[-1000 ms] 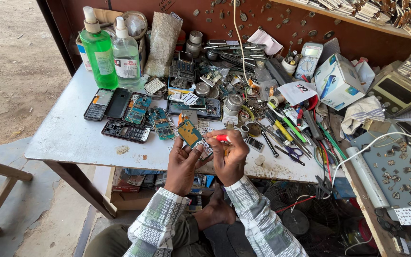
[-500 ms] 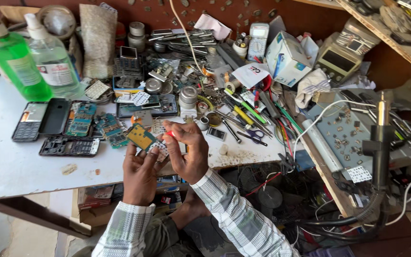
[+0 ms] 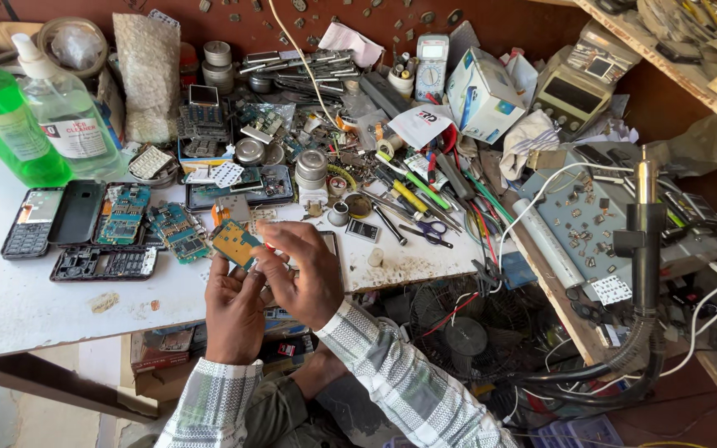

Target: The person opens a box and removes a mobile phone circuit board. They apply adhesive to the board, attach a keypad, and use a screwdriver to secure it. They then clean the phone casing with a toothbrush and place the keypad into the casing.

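left hand (image 3: 234, 303) gripping small circuit board (image 3: 235, 243) by lower edge, right hand (image 3: 302, 274) pinched on red-tipped tool (image 3: 269, 246) touching board, both over white table (image 3: 26, 303) edge, opened phones (image 3: 76, 220) well left of hands

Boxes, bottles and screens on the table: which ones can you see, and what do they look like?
Green bottle: far left, white label.
Clear bottle: beside it, red-and-white label.
Box: back, white and blue.
Meter: back, pale with grey screen.
Bench device: right, beige with dark screen.
Phone: left, black, small screen.
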`<state>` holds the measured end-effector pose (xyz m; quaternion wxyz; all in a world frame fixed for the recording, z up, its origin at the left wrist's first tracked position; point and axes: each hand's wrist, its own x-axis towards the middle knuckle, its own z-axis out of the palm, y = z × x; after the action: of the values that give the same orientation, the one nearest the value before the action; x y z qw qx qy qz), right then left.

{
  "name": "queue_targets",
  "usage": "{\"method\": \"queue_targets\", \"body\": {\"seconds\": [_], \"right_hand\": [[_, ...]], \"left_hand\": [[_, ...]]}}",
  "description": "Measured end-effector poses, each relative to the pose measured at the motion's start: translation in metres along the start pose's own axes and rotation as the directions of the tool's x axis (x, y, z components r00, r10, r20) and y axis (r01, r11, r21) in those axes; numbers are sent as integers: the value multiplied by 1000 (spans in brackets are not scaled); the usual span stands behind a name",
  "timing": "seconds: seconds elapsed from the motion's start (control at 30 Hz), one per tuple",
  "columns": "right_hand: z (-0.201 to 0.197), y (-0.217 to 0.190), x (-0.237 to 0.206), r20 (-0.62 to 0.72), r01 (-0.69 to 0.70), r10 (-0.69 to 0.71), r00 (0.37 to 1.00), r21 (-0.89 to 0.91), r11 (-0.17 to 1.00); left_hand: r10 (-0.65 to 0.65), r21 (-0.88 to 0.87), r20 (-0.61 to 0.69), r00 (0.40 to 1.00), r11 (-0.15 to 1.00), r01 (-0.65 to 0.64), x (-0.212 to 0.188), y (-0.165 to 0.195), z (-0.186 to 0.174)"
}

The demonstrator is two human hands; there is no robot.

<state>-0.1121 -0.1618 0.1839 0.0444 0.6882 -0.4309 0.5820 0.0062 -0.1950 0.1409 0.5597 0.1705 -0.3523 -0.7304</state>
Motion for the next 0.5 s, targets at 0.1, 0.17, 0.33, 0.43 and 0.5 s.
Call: {"method": "queue_targets", "body": {"seconds": [0.1,0.17,0.33,0.43,0.5], "right_hand": [[-23,4,8,-160,45,-25,987,120,992],[-69,21,22,-233,-155,296,926,481,863],[-171,67,27,62,-293,362,930,-469,833],[-179,83,12,107,-323,501,859,-647,691],[-175,89,9,107,-336,549,829,-689,642]], "left_hand": [[3,38,-20,1000,999,-2,-4,8,7],[-26,109,-55,998,994,32,-12,20,5],[-58,61,-15,998,996,59,-34,42,1],[-121,20,9,993,992,121,-40,42,0],[-160,7,4,987,987,160,-42,38,0]]}}
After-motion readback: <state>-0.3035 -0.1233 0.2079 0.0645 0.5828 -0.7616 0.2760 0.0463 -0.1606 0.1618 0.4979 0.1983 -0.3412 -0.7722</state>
